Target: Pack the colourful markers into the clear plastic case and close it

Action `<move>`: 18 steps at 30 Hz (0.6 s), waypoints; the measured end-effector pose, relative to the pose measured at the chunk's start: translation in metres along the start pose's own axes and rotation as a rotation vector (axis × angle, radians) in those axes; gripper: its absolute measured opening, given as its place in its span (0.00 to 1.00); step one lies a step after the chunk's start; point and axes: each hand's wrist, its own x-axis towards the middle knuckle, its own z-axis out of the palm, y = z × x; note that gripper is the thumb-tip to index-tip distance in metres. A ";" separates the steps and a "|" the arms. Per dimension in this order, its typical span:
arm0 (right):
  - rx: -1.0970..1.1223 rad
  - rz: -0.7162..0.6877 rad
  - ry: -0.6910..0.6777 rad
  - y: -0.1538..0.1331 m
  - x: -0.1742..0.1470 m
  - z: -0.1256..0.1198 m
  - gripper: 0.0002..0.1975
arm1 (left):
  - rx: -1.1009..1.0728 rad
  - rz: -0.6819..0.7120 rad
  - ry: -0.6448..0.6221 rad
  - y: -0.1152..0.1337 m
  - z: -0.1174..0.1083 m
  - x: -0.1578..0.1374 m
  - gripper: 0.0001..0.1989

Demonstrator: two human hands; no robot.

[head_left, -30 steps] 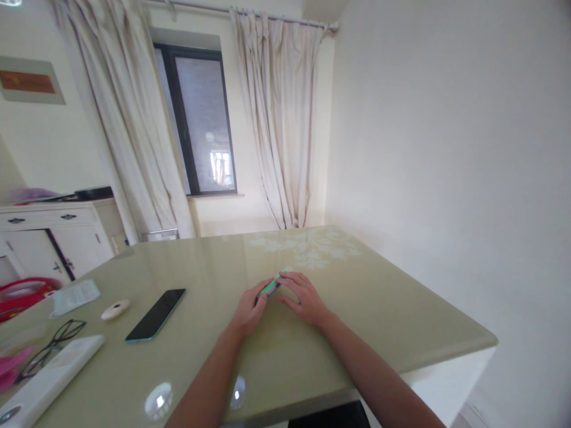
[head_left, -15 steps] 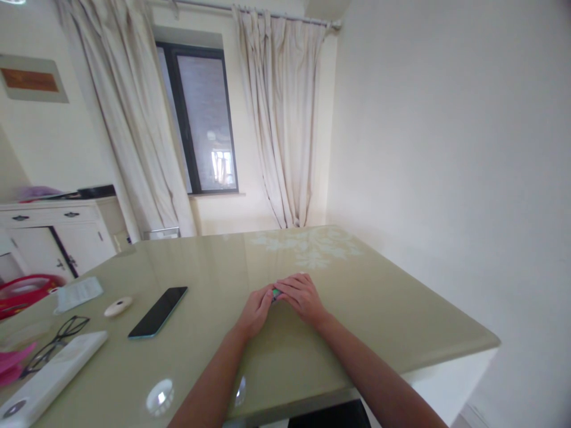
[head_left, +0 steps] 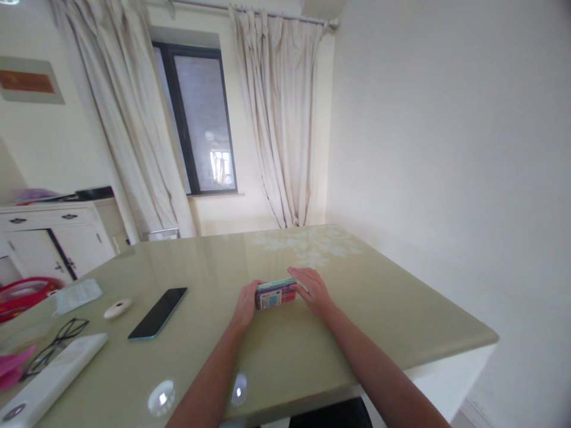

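Glossy green table (head_left: 205, 267) before curtained window (head_left: 205, 119). I see small printed box (head_left: 276, 295) near middle: left hand (head_left: 244, 306), fingers curled round left end; right hand (head_left: 314, 292), fingers half-curled, holding right end.

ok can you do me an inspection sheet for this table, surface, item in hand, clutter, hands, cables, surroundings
surface: greenish, glossy table, pale floral pattern near the far edge
job's things: small colourful box, printed side towards the camera; whether it touches the table, cannot tell
clutter: all on the left; dark-screened phone, glasses, pale round object, long white object, pale blue sheet-like item, pink item
hands: left hand grips the box's left end; right hand is at its right end, firmness of contact unclear
cables: nothing seen
surroundings: window between curtains, white cabinet at left, plain wall at right
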 end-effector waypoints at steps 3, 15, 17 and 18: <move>0.092 0.043 -0.021 0.000 -0.001 0.000 0.19 | 0.011 -0.004 0.025 -0.005 0.001 0.001 0.31; 0.255 0.155 0.067 -0.011 0.003 0.003 0.16 | 0.059 -0.001 0.012 -0.006 0.002 -0.001 0.29; 0.285 0.208 0.077 -0.009 0.002 0.005 0.15 | -0.011 -0.040 -0.013 -0.008 0.004 0.002 0.31; 0.297 0.239 0.084 -0.008 0.002 0.005 0.16 | -0.054 -0.062 -0.019 -0.009 0.005 0.003 0.32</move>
